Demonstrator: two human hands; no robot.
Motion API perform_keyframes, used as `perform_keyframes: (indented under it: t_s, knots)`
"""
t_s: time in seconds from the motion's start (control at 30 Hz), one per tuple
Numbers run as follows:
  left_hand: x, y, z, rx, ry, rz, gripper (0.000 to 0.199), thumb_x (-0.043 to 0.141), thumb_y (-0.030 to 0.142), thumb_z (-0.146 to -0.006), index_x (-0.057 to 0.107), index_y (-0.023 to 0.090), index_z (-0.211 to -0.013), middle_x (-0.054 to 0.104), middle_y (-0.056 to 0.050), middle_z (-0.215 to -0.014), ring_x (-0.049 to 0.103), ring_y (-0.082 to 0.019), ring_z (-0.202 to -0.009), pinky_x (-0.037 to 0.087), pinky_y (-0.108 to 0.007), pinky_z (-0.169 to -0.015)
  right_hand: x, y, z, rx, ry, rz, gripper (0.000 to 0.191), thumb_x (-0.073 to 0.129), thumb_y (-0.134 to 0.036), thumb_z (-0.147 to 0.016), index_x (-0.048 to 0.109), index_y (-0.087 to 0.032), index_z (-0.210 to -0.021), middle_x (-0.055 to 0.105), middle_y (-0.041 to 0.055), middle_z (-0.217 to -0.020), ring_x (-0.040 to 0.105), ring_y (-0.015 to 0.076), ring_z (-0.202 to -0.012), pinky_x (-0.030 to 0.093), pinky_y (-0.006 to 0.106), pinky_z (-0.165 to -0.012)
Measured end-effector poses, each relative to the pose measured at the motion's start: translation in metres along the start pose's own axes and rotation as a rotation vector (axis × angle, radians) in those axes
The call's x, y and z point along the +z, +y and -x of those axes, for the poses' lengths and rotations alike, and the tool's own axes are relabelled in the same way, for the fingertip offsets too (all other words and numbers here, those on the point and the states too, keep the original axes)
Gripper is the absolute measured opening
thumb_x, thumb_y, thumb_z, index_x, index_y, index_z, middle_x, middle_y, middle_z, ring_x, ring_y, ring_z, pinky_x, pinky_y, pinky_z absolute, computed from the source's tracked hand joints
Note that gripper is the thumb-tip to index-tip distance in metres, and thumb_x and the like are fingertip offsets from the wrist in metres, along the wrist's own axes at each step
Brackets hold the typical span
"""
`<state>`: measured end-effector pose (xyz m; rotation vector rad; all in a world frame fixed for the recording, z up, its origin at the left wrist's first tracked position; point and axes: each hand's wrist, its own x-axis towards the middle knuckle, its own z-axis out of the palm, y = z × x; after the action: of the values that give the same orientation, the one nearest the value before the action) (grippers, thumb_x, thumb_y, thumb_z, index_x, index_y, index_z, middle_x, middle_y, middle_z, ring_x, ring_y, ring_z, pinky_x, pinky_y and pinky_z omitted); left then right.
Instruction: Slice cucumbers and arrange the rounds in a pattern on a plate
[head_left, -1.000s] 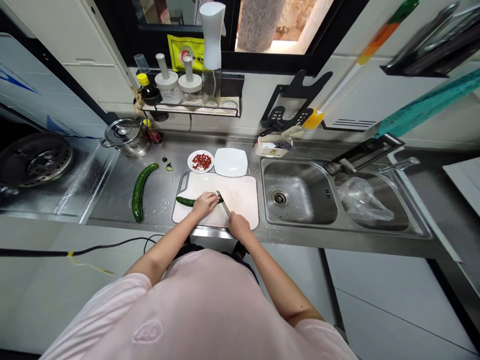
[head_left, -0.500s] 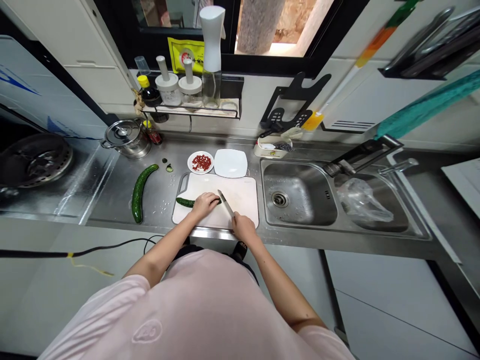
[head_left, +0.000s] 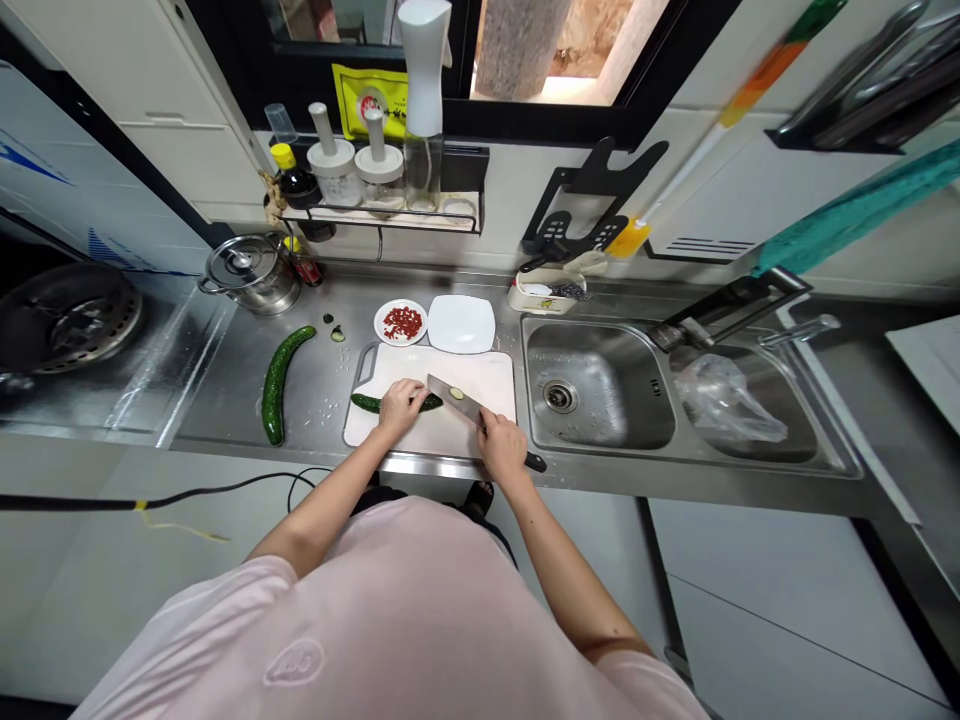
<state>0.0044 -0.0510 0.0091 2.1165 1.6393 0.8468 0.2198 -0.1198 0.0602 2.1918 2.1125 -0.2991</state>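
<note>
My left hand (head_left: 401, 405) rests curled over a dark green cucumber (head_left: 367, 403), which lies on a white plastic cutting board (head_left: 480, 375). My right hand (head_left: 502, 447) grips a kitchen knife (head_left: 454, 400) by its black handle. The broad steel blade angles up and left over the board, just right of the cucumber, and a pale cucumber slice (head_left: 456, 393) clings to it. A second, whole cucumber (head_left: 277, 385) lies on the steel counter left of the board. Small slices (head_left: 337, 335) sit beyond it.
Behind the board stand a small plate of chopped red chili (head_left: 400, 322) and a white square plate (head_left: 461, 324). A double steel sink (head_left: 592, 385) lies right, with a plastic bag (head_left: 727, 400) in its far basin. A lidded pot (head_left: 251, 275) stands back left.
My right hand has moved right and toward me. The knife has swung from a steep angle to a flatter one across the board, with a slice on its blade. My left hand stays on the cucumber.
</note>
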Motion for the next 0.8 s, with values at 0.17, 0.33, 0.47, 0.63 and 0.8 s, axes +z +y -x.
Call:
perform_keyframes:
  t_s: [0.17,0.33,0.47,0.63,0.8]
  knots:
    - [-0.014,0.014,-0.011,-0.054,0.168,0.024,0.028,0.045,0.036,-0.091,0.06,0.018,-0.108,0.06,-0.009,-0.103,0.054,-0.02,-0.102,0.042,-0.034,-0.09,0.001,0.001,-0.003,-0.015,0.078,0.01,0.042,0.054,-0.028,-0.086,0.049,-0.022,-0.127,0.061,0.0064,-0.096,0.054,0.0204,-0.088,0.03,0.029,-0.075]
    - [-0.023,0.032,-0.027,0.06,-0.098,-0.019,0.03,0.052,0.041,-0.087,0.064,0.025,-0.109,0.061,-0.006,-0.11,0.051,-0.022,-0.108,0.036,-0.038,-0.098,0.0,-0.001,-0.004,-0.076,0.113,0.035,0.043,0.055,-0.028,-0.086,0.049,-0.022,-0.127,0.06,0.0069,-0.094,0.051,0.0203,-0.086,0.027,0.03,-0.074]
    - [-0.024,0.039,-0.035,0.069,-0.282,-0.032,0.026,0.055,0.041,-0.085,0.068,0.027,-0.101,0.063,-0.004,-0.109,0.051,-0.022,-0.11,0.03,-0.043,-0.104,-0.001,-0.003,-0.004,-0.124,0.117,0.045,0.045,0.056,-0.029,-0.086,0.048,-0.022,-0.129,0.059,0.0076,-0.093,0.05,0.0201,-0.085,0.026,0.03,-0.073]
    - [-0.02,0.038,-0.036,0.045,-0.298,0.089,0.019,0.06,0.036,-0.08,0.069,0.024,-0.091,0.065,-0.003,-0.1,0.056,-0.02,-0.1,0.04,-0.036,-0.095,0.001,-0.002,-0.004,-0.127,0.101,0.048,0.045,0.058,-0.031,-0.085,0.05,-0.022,-0.128,0.06,0.008,-0.093,0.05,0.0202,-0.086,0.026,0.03,-0.073]
    - [-0.01,0.021,-0.038,-0.217,-0.115,0.241,0.016,0.059,0.034,-0.08,0.066,0.021,-0.085,0.067,-0.001,-0.081,0.06,-0.015,-0.078,0.047,-0.027,-0.075,0.006,0.006,-0.004,-0.088,0.053,0.034,0.046,0.056,-0.031,-0.085,0.048,-0.021,-0.129,0.06,0.0082,-0.096,0.051,0.0203,-0.088,0.028,0.029,-0.075]
